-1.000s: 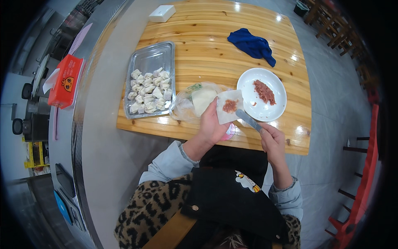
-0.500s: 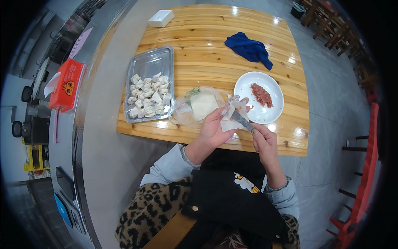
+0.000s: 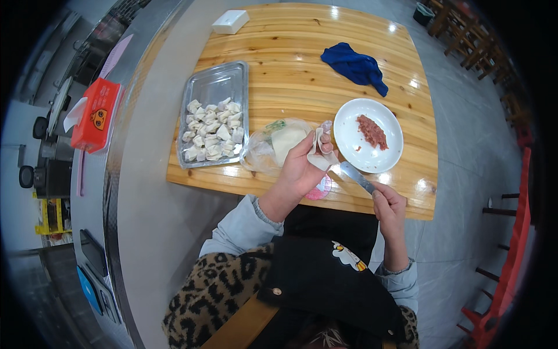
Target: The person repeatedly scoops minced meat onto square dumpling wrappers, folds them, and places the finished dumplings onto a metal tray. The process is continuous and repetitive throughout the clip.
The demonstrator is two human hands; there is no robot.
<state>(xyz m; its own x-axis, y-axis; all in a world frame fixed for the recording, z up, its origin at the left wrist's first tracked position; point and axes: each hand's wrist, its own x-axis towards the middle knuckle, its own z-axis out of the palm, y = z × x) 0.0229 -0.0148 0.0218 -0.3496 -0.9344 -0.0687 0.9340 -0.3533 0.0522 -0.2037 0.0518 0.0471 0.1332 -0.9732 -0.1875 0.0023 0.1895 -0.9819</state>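
My left hand [image 3: 302,168] is closed around a thin pale wonton wrapper [image 3: 321,158], folding up between thumb and fingers. Any filling inside it is hidden. In my right hand [image 3: 389,205] is a flat metal spatula [image 3: 356,176], its blade pointing up and left, apart from the wrapper. Just beyond, a white plate [image 3: 344,119] carries a mound of minced meat [image 3: 372,132]. Beside my left hand lies a stack of square wrappers [image 3: 287,141] in a clear plastic bag [image 3: 258,152]. Farther left, a clear tray [image 3: 216,74] holds several folded wontons [image 3: 214,129].
A dark blue cloth [image 3: 354,67] lies toward the table's far right, and a white box [image 3: 231,21] at its far left. A pink round thing [image 3: 319,188] rests under my left wrist. On the left counter stands a red tissue pack [image 3: 97,116].
The spatula has drawn away from the wrapper, to the right and down. My left fingers have curled, folding the wrapper. The whole view has shifted slightly.
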